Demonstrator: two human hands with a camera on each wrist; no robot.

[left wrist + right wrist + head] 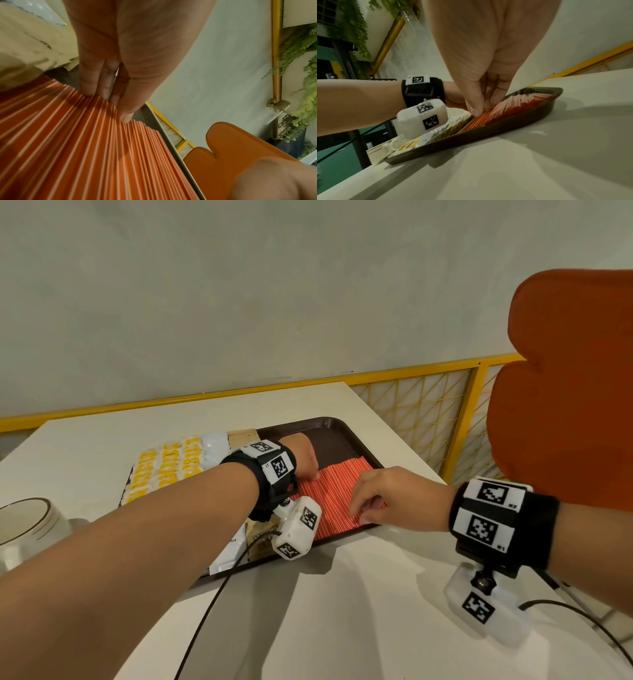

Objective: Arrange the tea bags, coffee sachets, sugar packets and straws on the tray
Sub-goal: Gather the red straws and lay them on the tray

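White table against a pale wall, dark tray holding rows of sachets and straws.

On the tray's near right part, red-and-white straws packed side by side. At their far-left edge, left hand, fingertips pressed down onto the straw ends. At their near edge, right hand, thumb and fingers bunched, pinching straw ends. On the tray's left part, yellow packets. Right of the tray, orange chair. Left of it, white cup.
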